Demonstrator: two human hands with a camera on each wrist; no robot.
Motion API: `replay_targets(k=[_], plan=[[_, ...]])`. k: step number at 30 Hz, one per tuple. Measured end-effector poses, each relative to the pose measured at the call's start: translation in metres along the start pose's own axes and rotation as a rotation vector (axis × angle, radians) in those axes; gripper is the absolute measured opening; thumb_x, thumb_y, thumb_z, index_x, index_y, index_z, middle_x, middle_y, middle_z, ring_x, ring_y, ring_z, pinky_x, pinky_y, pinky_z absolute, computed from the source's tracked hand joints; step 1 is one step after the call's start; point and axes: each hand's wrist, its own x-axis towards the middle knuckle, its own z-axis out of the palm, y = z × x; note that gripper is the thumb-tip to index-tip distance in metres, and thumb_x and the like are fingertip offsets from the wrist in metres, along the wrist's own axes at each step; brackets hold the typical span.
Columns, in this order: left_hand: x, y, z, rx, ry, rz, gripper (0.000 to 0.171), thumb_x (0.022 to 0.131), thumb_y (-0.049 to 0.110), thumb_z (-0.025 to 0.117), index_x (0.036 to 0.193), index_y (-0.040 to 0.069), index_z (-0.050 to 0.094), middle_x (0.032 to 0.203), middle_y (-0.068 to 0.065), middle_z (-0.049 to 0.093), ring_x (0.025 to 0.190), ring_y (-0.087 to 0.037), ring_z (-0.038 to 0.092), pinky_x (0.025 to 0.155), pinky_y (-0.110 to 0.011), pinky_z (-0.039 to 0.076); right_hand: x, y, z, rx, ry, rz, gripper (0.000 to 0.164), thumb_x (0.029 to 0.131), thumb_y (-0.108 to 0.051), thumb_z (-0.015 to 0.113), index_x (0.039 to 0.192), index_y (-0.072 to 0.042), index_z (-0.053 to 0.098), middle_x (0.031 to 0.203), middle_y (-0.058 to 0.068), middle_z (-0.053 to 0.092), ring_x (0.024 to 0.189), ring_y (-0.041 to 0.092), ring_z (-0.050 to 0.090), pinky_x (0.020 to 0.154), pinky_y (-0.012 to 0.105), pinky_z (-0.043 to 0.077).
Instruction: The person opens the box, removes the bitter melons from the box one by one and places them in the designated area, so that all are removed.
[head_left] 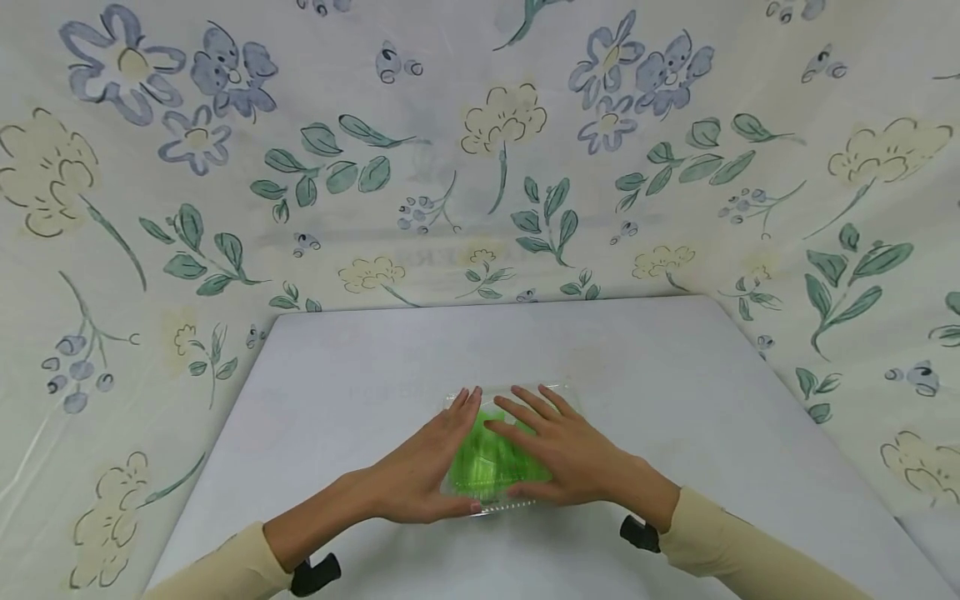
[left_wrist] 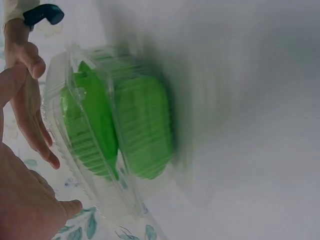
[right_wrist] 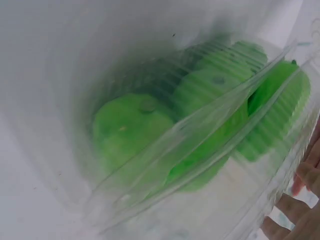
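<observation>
Two straight-fingered hands of mine, left hand (head_left: 420, 475) and right hand (head_left: 570, 458), lie over the clear box (head_left: 506, 507) on the bench (head_left: 315, 400), gripping nothing; whether they touch it I cannot tell. I'd press evenly on opposite edges, since the plastic could buckle onto the green pieces (left_wrist: 145, 125). Wide room lies either side, the far edge meeting flowered cloth (head_left: 442, 167).

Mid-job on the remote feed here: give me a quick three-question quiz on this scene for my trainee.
1. True or false: the plastic container is opaque.

2. Where are the green items?
A) beside the container
B) inside the container
C) underneath the container

3. In the head view, are the fingers of the right hand spread or curled into a fist?

Key: 1. False, the plastic is see-through. 2. B. 3. Spread.
</observation>
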Motion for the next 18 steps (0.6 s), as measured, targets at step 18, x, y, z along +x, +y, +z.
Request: replay_targets(k=[18], plan=[[0.069, 0.018, -0.013, 0.1, -0.098, 0.255, 0.116, 0.088, 0.053, 0.067, 0.154, -0.002, -0.012, 0.162, -0.007, -0.017, 0.147, -0.023, -0.015, 0.117, -0.05, 0.012, -0.046, 0.016, -0.006, 0.008, 0.095, 0.191, 0.085, 0.088, -0.064, 0.06, 0.153, -0.014, 0.036, 0.159, 0.012, 0.027, 0.146, 0.036, 0.02, 0.111, 0.061, 0.021]])
